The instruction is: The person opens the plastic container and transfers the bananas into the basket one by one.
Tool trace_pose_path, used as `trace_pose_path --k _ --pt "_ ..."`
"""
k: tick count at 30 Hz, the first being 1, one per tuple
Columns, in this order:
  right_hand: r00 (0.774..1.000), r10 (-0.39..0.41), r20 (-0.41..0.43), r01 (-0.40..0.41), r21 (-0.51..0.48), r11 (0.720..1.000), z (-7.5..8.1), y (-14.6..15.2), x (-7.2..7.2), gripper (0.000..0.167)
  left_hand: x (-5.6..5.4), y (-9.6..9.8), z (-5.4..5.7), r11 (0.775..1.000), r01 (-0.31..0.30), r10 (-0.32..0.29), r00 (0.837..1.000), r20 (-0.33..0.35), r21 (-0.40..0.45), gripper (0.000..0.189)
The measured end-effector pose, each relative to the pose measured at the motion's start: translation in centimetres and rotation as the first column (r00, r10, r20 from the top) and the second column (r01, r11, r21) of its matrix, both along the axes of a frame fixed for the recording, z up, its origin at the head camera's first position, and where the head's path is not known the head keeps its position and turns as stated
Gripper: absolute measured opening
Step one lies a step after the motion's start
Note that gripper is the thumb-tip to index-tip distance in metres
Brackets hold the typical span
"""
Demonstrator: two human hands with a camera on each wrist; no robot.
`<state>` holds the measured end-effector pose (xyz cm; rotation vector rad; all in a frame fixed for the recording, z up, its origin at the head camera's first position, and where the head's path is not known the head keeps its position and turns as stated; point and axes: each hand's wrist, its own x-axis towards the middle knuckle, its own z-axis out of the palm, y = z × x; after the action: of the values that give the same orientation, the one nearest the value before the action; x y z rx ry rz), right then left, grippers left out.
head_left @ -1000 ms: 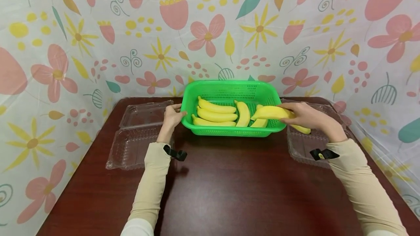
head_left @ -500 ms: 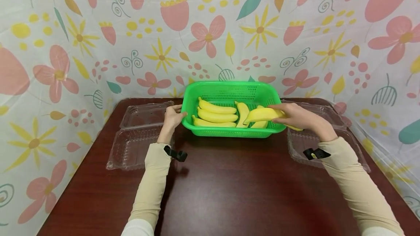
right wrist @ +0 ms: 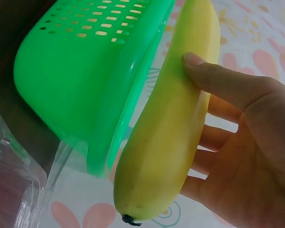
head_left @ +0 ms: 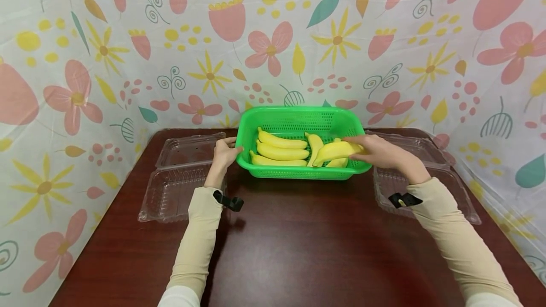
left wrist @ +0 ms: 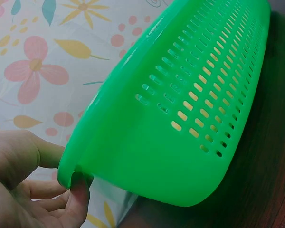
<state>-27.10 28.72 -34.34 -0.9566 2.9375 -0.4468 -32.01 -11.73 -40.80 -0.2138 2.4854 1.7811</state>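
Note:
A green perforated basket [head_left: 273, 172] stands at the back of the table, and yellow bananas lie in it. Three of them lie side by side in its left half, the middle one being a banana [head_left: 282, 151]. Another banana [head_left: 314, 145] lies crosswise near the centre, and more yellow shows under the held banana. My left hand [head_left: 226, 153] pinches the basket's left rim, thumb on the near side in the left wrist view. My right hand [head_left: 379, 151] holds a banana [right wrist: 161, 137] between thumb and fingers, over the basket's right part. Its dark tip points down in the right wrist view.
Clear plastic clamshell boxes stand with lids raised to both sides: a left box [head_left: 170, 195] and a right box [head_left: 448, 193] partly behind my right forearm. A flowered cloth [head_left: 273, 51] hangs behind the dark red table [head_left: 298, 240].
My right hand has moved left with the banana, bringing it from the basket's right edge further over the basket. The left hand has stayed on the rim.

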Motion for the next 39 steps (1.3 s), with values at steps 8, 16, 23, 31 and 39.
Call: trace_pose_path --k 8,16,23,31,39 --pt "1.0 0.013 0.009 -0.013 0.018 1.0 -0.1 -0.8 -0.4 0.052 -0.1 0.1 -0.1 1.0 -0.009 0.009 1.0 -0.002 -0.006 0.049" --pt "1.0 0.016 0.021 -0.017 0.046 0.999 -0.1 -1.6 -0.8 0.052 0.0 0.2 0.1 1.0 -0.013 0.013 1.0 -0.001 -0.011 0.049" --pt "0.999 0.008 0.05 -0.012 0.069 0.998 -0.2 -2.5 -1.1 0.054 0.0 0.2 0.1 1.0 -0.015 0.015 1.0 0.001 -0.008 0.049" --pt "0.999 -0.003 0.053 -0.003 0.116 0.993 -0.9 -3.7 -1.8 0.051 -0.1 0.2 -0.1 1.0 -0.016 0.016 1.0 -0.013 -0.005 0.048" --pt "0.997 -0.005 0.08 -0.008 0.163 0.987 -1.9 -4.5 -2.4 0.05 0.0 0.2 -0.1 1.0 -0.012 0.012 0.999 -0.03 -0.003 0.048"
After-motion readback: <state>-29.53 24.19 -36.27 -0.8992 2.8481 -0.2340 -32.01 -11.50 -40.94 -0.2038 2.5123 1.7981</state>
